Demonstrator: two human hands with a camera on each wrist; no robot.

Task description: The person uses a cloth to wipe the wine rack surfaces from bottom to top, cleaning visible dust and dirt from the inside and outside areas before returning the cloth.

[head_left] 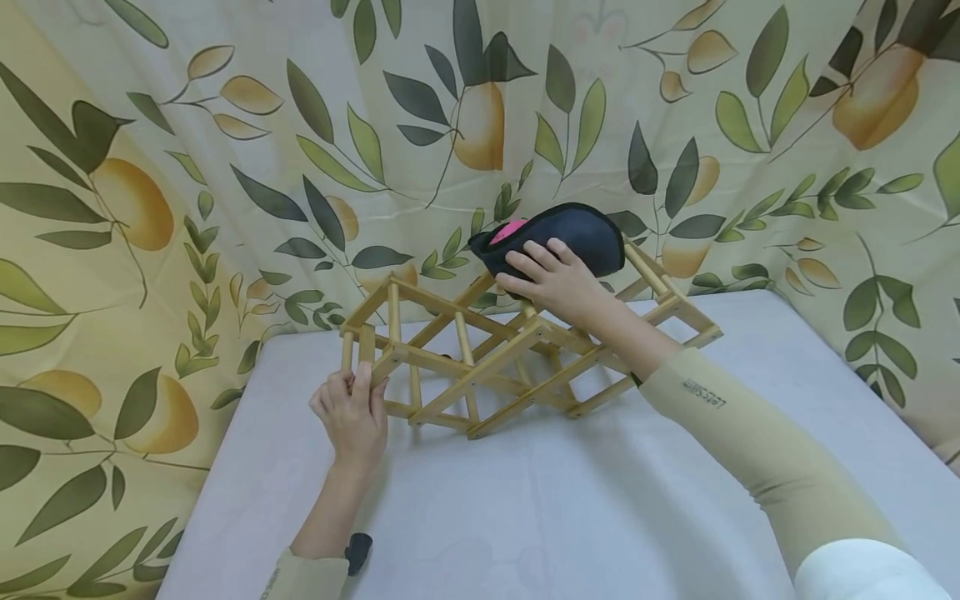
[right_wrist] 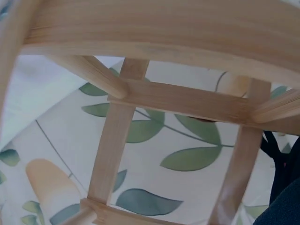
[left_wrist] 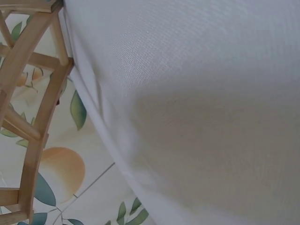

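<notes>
A folding wooden lattice rack, made of crossed slats and round dowels, stands stretched out at the back of the table. My left hand grips its near left end, with fingers curled around the slat. On top of the rack, right of its middle, lies a dark navy cloth piece with black edging and a pink patch inside. My right hand rests against the front of that piece, fingers spread over it. In the right wrist view, rack slats fill the frame, with dark cloth at the lower right.
A white cloth covers the table. Behind it hangs a curtain printed with leaves and yellow fruit, close to the rack's rear side. A small black object shows beside the left sleeve. The table's edge crosses the left wrist view.
</notes>
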